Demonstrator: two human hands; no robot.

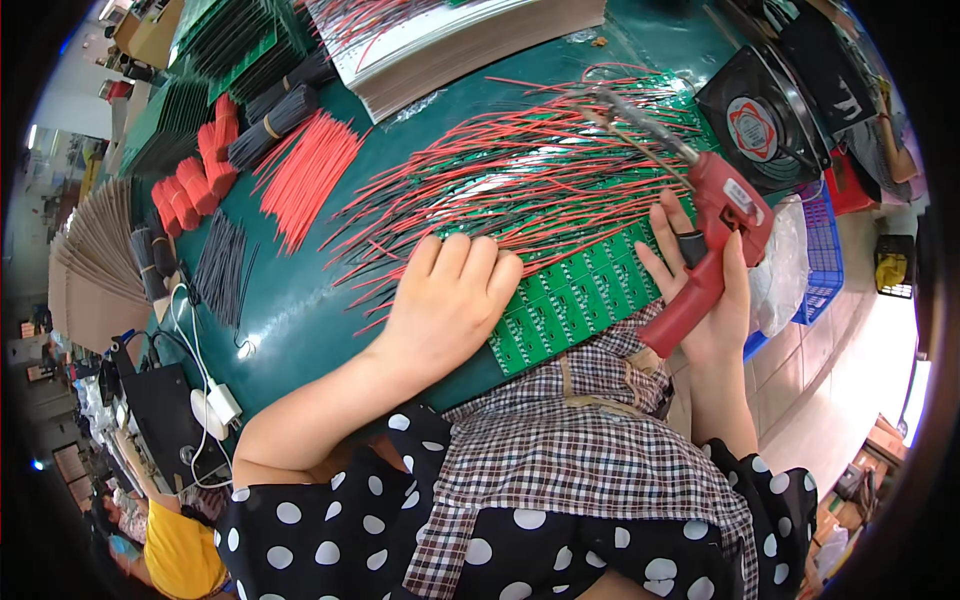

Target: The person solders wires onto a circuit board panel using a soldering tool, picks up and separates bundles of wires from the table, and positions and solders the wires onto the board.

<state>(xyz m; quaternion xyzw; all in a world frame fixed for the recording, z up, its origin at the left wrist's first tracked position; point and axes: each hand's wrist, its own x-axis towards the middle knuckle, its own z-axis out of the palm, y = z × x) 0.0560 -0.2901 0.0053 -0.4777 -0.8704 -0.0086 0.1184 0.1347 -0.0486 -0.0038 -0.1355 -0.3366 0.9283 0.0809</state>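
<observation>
A sheet of green circuit boards (575, 300) lies on the table in front of me, with many red and black wires (480, 180) fanned across it to the left. My left hand (447, 300) is closed with curled fingers at the sheet's left part, over the wire ends; what the fingertips hold is hidden. In my right hand (715, 300) is a red soldering gun (715, 215), its handle lying between thumb and palm while some fingers stretch out. The gun's metal tip points up and left, above the wires at the far side of the sheet.
Loose red wires (312, 180), black wires (225, 265) and tied red bundles (200, 180) lie at the left. Behind are a thick paper stack (480, 50) and stacked green boards (170, 125). A square black fan (765, 120) and a blue basket (822, 260) stand right.
</observation>
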